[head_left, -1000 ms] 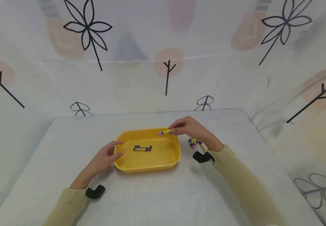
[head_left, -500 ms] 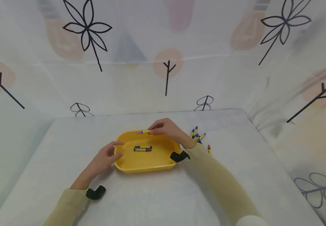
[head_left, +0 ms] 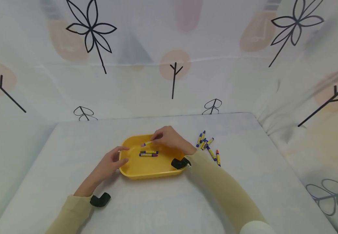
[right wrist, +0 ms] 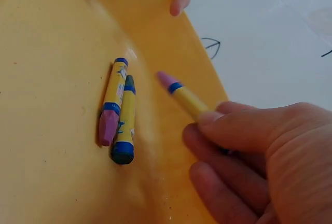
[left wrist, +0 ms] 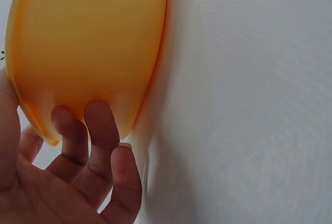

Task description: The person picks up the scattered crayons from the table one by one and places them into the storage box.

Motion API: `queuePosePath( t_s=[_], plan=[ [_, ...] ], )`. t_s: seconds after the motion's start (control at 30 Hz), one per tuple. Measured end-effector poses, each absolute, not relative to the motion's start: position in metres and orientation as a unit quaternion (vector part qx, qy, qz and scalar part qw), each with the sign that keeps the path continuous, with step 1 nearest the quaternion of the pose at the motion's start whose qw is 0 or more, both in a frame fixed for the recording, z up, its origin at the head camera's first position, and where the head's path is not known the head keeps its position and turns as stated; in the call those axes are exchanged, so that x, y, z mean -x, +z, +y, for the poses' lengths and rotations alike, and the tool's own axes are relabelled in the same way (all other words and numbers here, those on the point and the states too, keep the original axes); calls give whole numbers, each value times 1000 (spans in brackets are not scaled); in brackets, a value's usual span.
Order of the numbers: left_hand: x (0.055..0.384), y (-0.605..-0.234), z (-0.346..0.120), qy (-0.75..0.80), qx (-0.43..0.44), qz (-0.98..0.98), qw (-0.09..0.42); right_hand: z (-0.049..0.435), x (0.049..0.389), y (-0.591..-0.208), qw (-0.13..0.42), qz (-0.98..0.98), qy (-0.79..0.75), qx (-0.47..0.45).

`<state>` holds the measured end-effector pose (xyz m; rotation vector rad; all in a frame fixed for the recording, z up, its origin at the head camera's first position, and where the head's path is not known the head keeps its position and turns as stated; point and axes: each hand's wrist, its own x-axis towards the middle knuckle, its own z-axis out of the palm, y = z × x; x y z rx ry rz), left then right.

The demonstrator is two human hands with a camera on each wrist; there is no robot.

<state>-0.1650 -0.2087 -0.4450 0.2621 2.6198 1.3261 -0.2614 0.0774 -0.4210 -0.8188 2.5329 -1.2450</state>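
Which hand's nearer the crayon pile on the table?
Right. The right hand is over the tray, left of the crayon pile; the left hand holds the tray's left end, farther off.

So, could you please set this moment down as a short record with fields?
container: yellow, round-cornered, plastic-looking tray on a white tabletop
in tray: yellow-wrapped crayon with a dark tip beside a yellow-wrapped crayon with a reddish-purple tip, tips pointing opposite ways
left hand: grips the tray's left end
right hand: pinches a yellow-wrapped crayon with a pinkish-purple tip over the tray
outside tray: loose cluster of yellow-wrapped crayons to its right, including one with an orange tip
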Motion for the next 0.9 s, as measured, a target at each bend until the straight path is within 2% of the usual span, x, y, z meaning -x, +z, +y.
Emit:
queuePosePath(
  t_s=[0.47, 0.9],
  plan=[
    [164, -442, -207, 448, -87, 885, 93, 76, 258, -421, 148, 892, -281, 321],
    [164, -442, -208, 448, -89, 884, 103, 78, 255, -414, 175, 864, -383, 275]
  ],
)
